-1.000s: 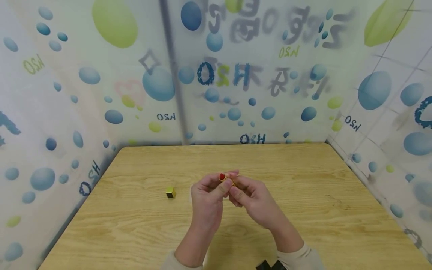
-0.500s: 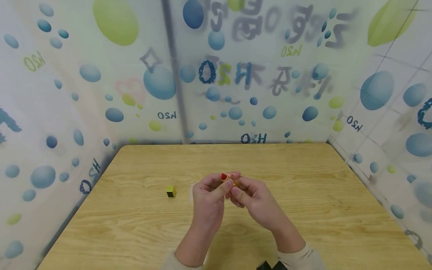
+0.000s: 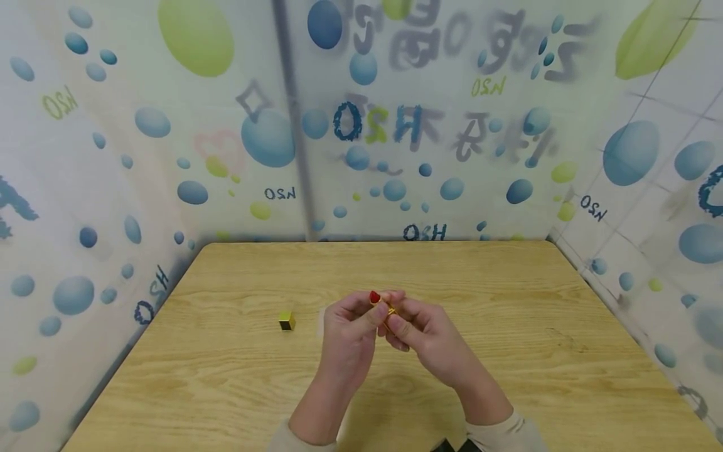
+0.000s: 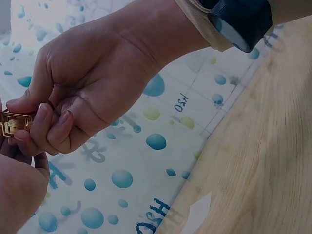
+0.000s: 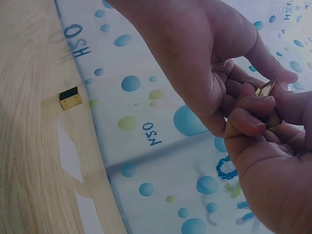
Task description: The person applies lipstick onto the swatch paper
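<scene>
Both hands meet over the middle of the table around a lipstick (image 3: 375,297), its red tip pointing up and to the left. My left hand (image 3: 351,329) pinches the upper part of the tube, thumb on the near side. Lower down, my right hand (image 3: 426,336) grips the base between thumb and fingers. In the left wrist view the gold base (image 4: 16,124) shows between the fingertips; in the right wrist view, fingers cover most of the tube (image 5: 267,89). A small gold-and-black cap (image 3: 286,321) stands on the table left of the hands.
The wooden table (image 3: 226,370) reaches back to a patterned curtain (image 3: 361,207), with more curtain on both sides. White strips (image 5: 69,151) lie on the tabletop near the cap in the right wrist view. A black device (image 4: 241,22) sits on the right wrist.
Slightly more of the gold tube shows between the fingers, and the right fingers have shifted a little around the base. The cap stays in place.
</scene>
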Motion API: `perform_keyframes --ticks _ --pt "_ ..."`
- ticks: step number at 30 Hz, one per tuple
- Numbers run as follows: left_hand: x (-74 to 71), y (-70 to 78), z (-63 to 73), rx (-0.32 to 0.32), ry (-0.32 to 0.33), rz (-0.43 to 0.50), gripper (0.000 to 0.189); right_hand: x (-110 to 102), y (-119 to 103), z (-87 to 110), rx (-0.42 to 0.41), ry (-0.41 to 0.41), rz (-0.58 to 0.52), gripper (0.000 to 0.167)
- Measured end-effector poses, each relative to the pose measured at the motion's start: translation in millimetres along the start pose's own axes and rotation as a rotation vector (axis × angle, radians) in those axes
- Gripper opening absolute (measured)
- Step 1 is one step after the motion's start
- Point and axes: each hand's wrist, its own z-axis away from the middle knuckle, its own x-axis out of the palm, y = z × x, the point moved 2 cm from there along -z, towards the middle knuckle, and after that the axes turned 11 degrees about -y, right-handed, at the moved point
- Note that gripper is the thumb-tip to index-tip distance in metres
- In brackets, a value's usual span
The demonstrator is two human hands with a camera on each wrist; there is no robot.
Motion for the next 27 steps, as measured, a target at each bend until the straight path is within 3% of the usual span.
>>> perform_keyframes --ticks 13,22,27 --pt "-7.7 2.0 0.3 -0.057 -0.050 -0.017 0.016 2.5 -1.9 -0.2 0.027 0.025 0.007 0.032" --pt "-6.0 1.1 -0.8 -0.039 0.067 -0.068 0.022 6.2 -1.9 -1.5 0.117 0.097 0.069 0.028" --pt "-2.7 1.1 -0.8 -0.018 0.128 -0.091 0.025 7.1 -1.2 -1.6 0.124 0.120 0.118 0.023"
